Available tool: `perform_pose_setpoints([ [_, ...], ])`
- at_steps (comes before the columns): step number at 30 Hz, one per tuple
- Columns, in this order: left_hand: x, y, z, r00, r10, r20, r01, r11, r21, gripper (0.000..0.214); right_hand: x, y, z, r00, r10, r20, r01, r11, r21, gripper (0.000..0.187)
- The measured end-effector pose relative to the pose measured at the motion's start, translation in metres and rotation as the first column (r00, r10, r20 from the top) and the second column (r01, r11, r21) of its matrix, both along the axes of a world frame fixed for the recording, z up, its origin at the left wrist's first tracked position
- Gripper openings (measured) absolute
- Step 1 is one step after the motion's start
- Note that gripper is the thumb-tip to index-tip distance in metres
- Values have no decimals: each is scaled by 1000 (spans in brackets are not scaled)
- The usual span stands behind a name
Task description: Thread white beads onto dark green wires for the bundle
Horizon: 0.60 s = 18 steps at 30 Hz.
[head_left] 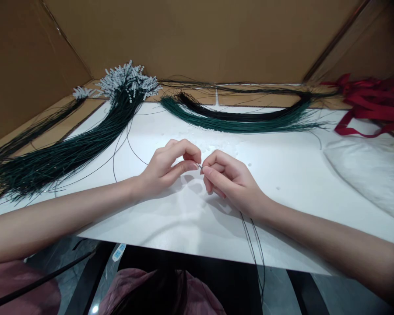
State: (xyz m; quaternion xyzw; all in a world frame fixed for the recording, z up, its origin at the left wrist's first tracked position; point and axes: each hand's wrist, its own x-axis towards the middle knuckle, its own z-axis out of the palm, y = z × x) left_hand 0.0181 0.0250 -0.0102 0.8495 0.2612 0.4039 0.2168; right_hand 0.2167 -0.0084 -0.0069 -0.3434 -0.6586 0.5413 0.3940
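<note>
My left hand [170, 164] and my right hand [231, 175] meet fingertip to fingertip above the middle of the white tabletop [170, 223]. A short bit of thin dark wire [200, 166] shows in the narrow gap between them, pinched by thumb and fingers on both sides. From beneath my right hand, two dark strands [253, 232] run down over the table's front edge; my palm hides how they join the pinched part. Small white beads [213, 130] lie scattered on the table just beyond my hands.
At the left lies a thick bundle of green wires [82, 144] tipped with white beads [129, 81]. Plain green wires [236, 124] and black wires [236, 115] curve along the back. Red ribbon [371, 105] and a clear plastic bag [374, 166] are at the right. Cardboard walls [197, 39] surround the table.
</note>
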Motion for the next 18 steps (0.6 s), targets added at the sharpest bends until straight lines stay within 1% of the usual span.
perform_pose_setpoints([
  [6,0,0,1,1000,-22,-20,22,1000,5,5,0,0,0,1000,17,8,-17,1000,3,12],
  [11,1,-1,1,1000,9,-24,-9,1000,-4,7,0,0,0,1000,20,24,-21,1000,22,11],
  [15,1,-2,3,998,27,-55,-26,999,21,12,0,1,0,998,34,49,-36,999,28,11],
  [18,1,-3,3,998,30,-58,-33,999,-40,10,0,0,0,999,17,50,-18,1000,23,11],
])
